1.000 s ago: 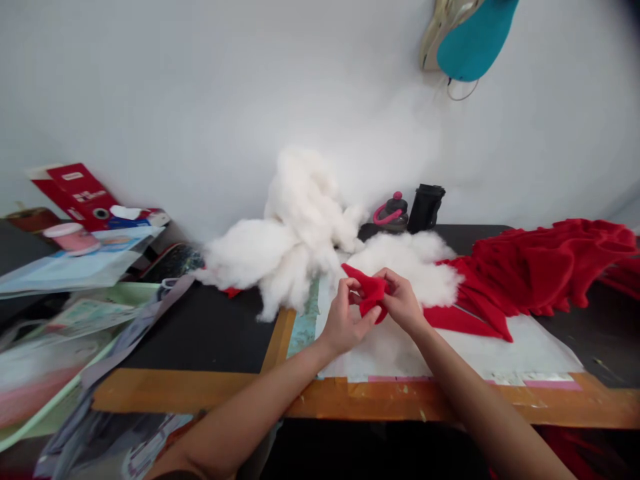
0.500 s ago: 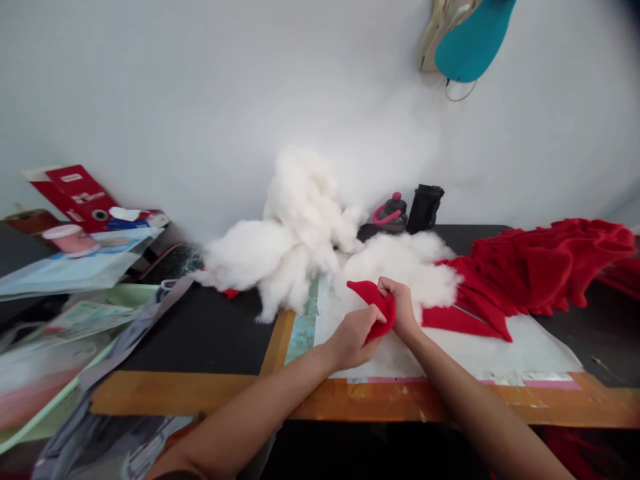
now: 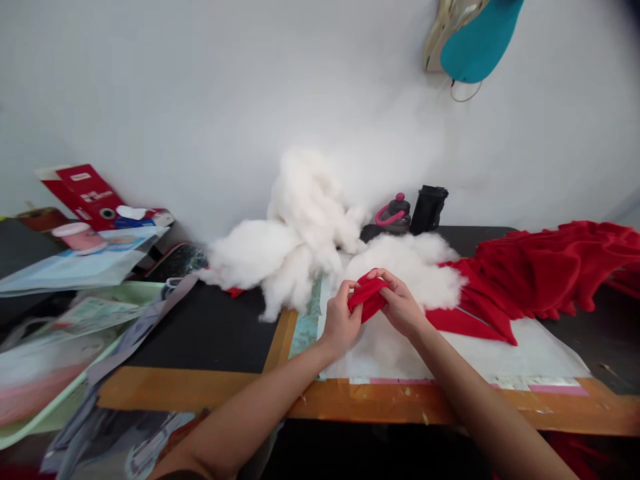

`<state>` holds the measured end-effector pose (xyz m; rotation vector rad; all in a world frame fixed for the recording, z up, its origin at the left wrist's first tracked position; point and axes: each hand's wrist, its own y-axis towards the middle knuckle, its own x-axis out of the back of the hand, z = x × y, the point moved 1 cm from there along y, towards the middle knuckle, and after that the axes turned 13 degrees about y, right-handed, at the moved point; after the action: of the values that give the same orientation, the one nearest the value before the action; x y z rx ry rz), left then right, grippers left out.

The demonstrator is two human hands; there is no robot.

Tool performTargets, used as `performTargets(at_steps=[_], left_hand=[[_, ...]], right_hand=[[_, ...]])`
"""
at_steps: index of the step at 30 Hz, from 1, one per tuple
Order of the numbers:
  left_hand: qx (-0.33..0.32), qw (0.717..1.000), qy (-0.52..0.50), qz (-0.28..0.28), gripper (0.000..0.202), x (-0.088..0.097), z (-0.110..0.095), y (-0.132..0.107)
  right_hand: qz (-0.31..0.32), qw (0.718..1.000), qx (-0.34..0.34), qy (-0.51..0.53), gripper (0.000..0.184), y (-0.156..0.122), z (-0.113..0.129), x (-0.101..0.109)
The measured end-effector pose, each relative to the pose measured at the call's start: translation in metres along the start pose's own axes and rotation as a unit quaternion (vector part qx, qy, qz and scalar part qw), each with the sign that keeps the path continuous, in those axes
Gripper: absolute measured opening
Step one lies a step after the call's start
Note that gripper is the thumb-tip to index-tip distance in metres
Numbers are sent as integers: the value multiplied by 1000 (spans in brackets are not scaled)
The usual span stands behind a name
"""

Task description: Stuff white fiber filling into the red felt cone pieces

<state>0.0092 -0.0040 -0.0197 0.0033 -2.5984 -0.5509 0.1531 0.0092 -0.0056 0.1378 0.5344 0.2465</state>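
A small piece of red felt is pinched between both my hands above the white sheet. My left hand is closed on its left side, thumb and fingers pressing the fabric. On the right side my right hand is closed round it, fingers curled over the top edge. Just behind my hands lies a heap of white stuffing, with more of it spread under them.
A pile of red fabric lies at the right. A dark bottle and a pink-handled object stand by the wall. Papers, plastic sleeves and a red box crowd the left. A teal thing hangs on the wall.
Both hands have reworked the red felt: the left hand rose from under it to grip its left side, and the piece now sits bunched between the fingertips.
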Motion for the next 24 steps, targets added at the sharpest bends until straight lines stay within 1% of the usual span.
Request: performTargets(at_steps=[1, 3, 5, 8, 11, 13, 15, 18, 20, 22, 24], left_hand=[[-9, 1000, 6, -5, 22, 1, -1, 0], [-29, 999, 5, -21, 16, 4, -4, 0], [-45, 998, -17, -34, 13, 6, -7, 2], [-55, 996, -61, -45, 12, 6, -7, 4], [-62, 993, -75, -62, 13, 4, -5, 3], [-93, 991, -67, -67, 13, 3, -4, 1], [-144, 987, -55, -48, 13, 2, -5, -2], [-233, 972, -30, 13, 13, 0, -7, -8], [-269, 962, -19, 55, 14, -3, -8, -11], [-258, 964, -7, 70, 15, -5, -8, -12], [-214, 975, 11, 55, 19, -6, -7, -11]], right_hand=[[14, 1000, -15, 2, 14, 0, 1, -1], [34, 999, -21, -28, 16, -2, 4, -3], [40, 995, -3, -87, 17, -3, 8, -6], [32, 987, 19, -159, 12, -3, 11, -10], [34, 981, 32, -188, 12, -2, 10, -11], [36, 977, 44, -207, 13, -2, 7, -9], [21, 967, 54, -248, 15, -2, 2, -5], [-29, 936, 72, -344, 21, -4, -4, 1], [-61, 919, 88, -380, 20, -5, -6, 2], [-70, 924, 104, -362, 19, -6, -6, 3], [-55, 938, 118, -322, 22, -5, -3, 2]])
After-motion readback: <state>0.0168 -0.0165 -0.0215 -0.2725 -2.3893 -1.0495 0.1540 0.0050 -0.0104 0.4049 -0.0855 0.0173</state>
